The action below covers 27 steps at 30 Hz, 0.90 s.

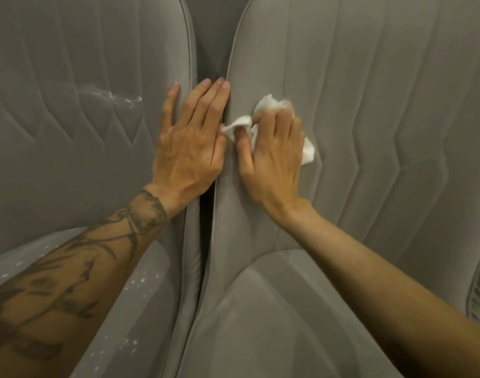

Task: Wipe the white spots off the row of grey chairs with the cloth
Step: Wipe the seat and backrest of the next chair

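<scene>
Two grey quilted chairs stand side by side, the left chair point(69, 118) and the right chair point(383, 118), with a dark gap between them. My left hand point(189, 143) lies flat with straight fingers on the left chair's right edge. My right hand point(274, 156) grips a crumpled white cloth point(268, 105) and presses it against the right chair's backrest near its left edge. A white smear point(113, 96) marks the left chair's backrest. Several white spots point(140, 282) dot the left chair's seat beside my tattooed forearm.
The narrow gap point(206, 214) between the chairs runs down below my hands. The right chair's seat cushion point(260, 323) shows no spots. At the far right edge a fold of another chair point(478, 296) is visible.
</scene>
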Tool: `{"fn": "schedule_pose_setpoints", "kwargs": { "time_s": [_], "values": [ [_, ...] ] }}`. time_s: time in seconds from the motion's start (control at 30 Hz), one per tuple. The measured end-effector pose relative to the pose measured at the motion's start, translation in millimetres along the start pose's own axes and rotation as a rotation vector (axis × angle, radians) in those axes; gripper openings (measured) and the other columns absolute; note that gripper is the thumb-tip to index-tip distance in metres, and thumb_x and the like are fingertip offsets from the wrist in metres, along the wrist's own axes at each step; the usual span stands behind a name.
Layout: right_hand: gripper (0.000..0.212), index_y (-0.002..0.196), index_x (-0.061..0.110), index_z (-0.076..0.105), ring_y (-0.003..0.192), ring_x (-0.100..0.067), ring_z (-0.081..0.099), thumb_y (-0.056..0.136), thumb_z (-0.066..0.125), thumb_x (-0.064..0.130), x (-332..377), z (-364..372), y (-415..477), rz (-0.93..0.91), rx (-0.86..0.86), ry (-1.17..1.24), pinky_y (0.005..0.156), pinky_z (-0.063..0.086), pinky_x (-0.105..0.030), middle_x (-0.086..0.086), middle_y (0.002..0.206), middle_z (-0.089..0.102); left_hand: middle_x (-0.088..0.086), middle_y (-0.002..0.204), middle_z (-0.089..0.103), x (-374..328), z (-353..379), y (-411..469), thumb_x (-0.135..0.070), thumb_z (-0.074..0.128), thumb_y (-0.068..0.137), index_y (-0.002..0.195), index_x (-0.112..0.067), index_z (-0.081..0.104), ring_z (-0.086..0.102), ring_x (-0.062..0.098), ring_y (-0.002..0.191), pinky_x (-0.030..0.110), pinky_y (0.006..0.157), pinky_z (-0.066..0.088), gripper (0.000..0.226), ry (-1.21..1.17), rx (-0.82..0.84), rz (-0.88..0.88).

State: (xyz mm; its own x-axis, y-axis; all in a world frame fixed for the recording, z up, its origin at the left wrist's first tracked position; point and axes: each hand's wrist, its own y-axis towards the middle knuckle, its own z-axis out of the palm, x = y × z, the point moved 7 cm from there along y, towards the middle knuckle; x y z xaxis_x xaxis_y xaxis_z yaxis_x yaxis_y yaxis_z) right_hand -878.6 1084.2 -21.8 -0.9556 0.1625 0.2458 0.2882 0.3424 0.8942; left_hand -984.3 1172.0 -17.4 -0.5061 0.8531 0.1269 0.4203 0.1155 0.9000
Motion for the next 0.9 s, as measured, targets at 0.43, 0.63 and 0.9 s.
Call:
{"fn": "schedule_pose_setpoints", "kwargs": {
  "time_s": [0.43, 0.63, 0.9],
  "values": [
    [0.029, 0.113, 0.012, 0.057, 0.098, -0.027, 0.048, 0.101, 0.047, 0.036, 5, -3, -9, -0.095, 0.088, 0.004, 0.086, 0.041, -0.047, -0.01, 0.113, 0.053, 0.005, 0.166, 0.041, -1, 0, -1, -0.019, 0.042, 0.103, 0.161, -0.007, 0.036, 0.033, 0.022, 0.156, 0.053, 0.131, 0.011, 0.059, 0.004, -0.002, -0.008],
    [0.035, 0.117, 0.009, 0.058, 0.097, -0.029, 0.051, 0.103, 0.043, 0.038, 2, -10, 36, -0.151, 0.037, -0.079, 0.084, 0.042, -0.046, -0.013, 0.112, 0.055, 0.005, 0.166, 0.041, 0, 0, -1, -0.021, 0.042, 0.102, 0.161, -0.009, 0.035, 0.032, 0.022, 0.157, 0.053, 0.132, 0.009, 0.06, 0.001, 0.012, -0.004],
    [0.035, 0.122, 0.011, 0.055, 0.102, -0.028, 0.049, 0.105, 0.04, 0.036, 6, 7, -18, -0.087, 0.09, 0.018, 0.092, 0.041, -0.045, -0.011, 0.117, 0.052, 0.006, 0.166, 0.04, -2, 0, -2, -0.024, 0.039, 0.106, 0.161, -0.008, 0.035, 0.032, 0.022, 0.157, 0.054, 0.131, 0.011, 0.058, 0.02, 0.013, -0.006]
  ]
}}
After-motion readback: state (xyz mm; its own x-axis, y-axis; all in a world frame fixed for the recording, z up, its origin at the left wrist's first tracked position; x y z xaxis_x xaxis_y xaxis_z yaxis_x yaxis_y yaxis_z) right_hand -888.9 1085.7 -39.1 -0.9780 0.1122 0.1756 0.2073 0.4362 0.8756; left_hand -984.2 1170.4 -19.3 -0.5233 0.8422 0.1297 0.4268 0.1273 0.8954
